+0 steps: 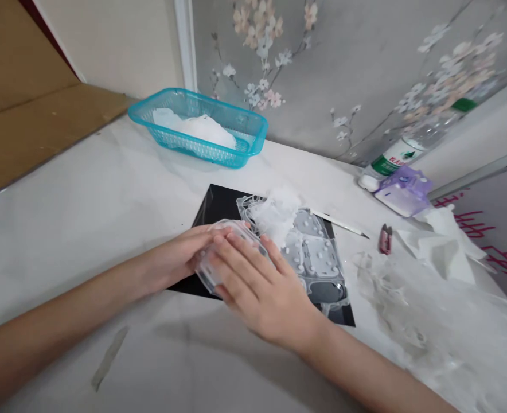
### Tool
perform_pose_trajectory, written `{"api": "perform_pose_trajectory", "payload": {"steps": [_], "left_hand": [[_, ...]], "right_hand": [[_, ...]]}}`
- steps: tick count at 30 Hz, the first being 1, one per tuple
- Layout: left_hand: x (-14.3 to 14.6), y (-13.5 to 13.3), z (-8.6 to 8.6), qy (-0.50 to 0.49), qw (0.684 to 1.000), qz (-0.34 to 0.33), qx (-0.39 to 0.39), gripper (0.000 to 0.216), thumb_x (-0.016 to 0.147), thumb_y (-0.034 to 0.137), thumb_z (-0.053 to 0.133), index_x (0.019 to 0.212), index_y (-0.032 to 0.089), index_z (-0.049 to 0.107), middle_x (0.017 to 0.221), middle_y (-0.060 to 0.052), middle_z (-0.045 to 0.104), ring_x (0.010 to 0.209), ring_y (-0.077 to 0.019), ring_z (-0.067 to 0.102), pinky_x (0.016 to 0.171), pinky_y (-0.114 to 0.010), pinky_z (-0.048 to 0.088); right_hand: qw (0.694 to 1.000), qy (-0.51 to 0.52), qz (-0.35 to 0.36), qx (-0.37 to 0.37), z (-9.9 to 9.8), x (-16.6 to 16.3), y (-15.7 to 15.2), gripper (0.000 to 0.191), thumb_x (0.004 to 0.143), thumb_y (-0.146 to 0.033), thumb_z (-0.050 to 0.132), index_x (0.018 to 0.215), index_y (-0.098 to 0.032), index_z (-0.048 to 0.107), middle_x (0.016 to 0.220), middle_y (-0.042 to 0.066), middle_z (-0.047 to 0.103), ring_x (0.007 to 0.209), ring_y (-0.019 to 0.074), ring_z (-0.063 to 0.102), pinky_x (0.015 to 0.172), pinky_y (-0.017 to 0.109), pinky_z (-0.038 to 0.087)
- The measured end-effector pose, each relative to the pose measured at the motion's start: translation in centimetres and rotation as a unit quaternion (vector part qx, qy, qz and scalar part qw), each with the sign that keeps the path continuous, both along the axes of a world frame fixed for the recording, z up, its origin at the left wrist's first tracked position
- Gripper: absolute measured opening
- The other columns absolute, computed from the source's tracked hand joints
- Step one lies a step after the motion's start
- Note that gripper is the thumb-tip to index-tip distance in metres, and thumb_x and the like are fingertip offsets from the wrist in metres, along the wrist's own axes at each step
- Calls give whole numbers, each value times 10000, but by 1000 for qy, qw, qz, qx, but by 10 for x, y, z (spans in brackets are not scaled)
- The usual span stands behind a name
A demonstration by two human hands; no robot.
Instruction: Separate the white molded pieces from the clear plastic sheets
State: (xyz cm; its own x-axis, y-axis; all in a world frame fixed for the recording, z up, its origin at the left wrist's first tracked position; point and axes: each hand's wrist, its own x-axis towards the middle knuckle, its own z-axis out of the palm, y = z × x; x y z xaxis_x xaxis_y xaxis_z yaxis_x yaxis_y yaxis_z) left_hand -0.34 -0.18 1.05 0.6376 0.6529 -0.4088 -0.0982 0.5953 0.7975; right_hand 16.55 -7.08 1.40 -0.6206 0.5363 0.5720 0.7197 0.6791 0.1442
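Observation:
A clear plastic case (210,274) with rounded edges is held tilted between my two hands, over the near left part of a black board (219,201). My left hand (188,249) grips it from the left, its fingertips at the upper edge. Across its top face lie the fingers of my right hand (253,281), with the thumb at the lower edge. Beyond my hands, several similar translucent pieces (320,256) with small white dots lie on the board. A fluffy white clump (278,212) sits on them. My fingers cover much of the case.
A blue plastic basket (249,154) with white material stands at the back. To the right are a pencil (342,223), small reddish thread snips (385,238), a purple wipes pack (404,189), a leaning water bottle (408,146), crumpled tissue (451,244) and clear plastic film (443,327).

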Motion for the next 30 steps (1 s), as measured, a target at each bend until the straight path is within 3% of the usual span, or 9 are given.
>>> {"api": "perform_pose_trajectory", "payload": {"steps": [4,8,14,18,21,26,30], "left_hand": [[1,4,-3,-55,998,41,16,171,793,227,620,938,184,700,927,-10,710,862,-114,637,733,-147,504],[3,10,-8,7,999,26,40,149,730,200,694,878,182,711,876,-10,711,853,-109,635,784,-160,504],[2,8,-14,87,989,46,107,166,699,303,729,829,202,707,810,19,702,768,-87,626,719,-148,495],[3,5,-12,100,982,45,156,193,695,292,731,860,204,686,779,18,694,776,-103,618,726,-177,481],[6,2,-7,96,978,33,183,137,719,284,701,817,193,670,740,17,674,751,-114,611,715,-204,477],[12,-5,-2,108,963,21,247,107,716,242,667,744,161,603,700,17,610,705,-119,583,688,-228,464],[14,-7,-5,94,960,16,263,98,736,236,635,774,166,578,753,17,604,744,-117,592,722,-234,467]], "right_hand": [[992,42,-53,-109,-17,9,15,330,917,-228,393,1205,-134,524,1333,87,491,1226,208,461,1050,435,329],[967,120,-93,-203,-21,19,23,348,927,-236,356,1232,-142,493,1313,88,513,1222,176,466,1031,419,362],[956,156,-96,-230,-24,18,20,359,926,-215,335,1253,-158,470,1321,91,505,1240,178,445,1054,431,331],[956,203,-73,-197,-27,20,23,368,908,-186,359,1254,-152,479,1286,116,521,1262,206,405,1037,441,355],[954,234,-47,-181,-26,21,23,345,890,-204,416,1217,-158,518,1177,128,567,1155,218,486,973,419,418],[926,298,-57,-224,-21,17,20,324,811,-377,587,1074,-188,592,1015,95,630,940,207,588,840,374,494],[933,264,-58,-238,-23,13,19,173,852,-297,534,955,-191,623,938,70,656,881,192,592,850,376,469]]}}
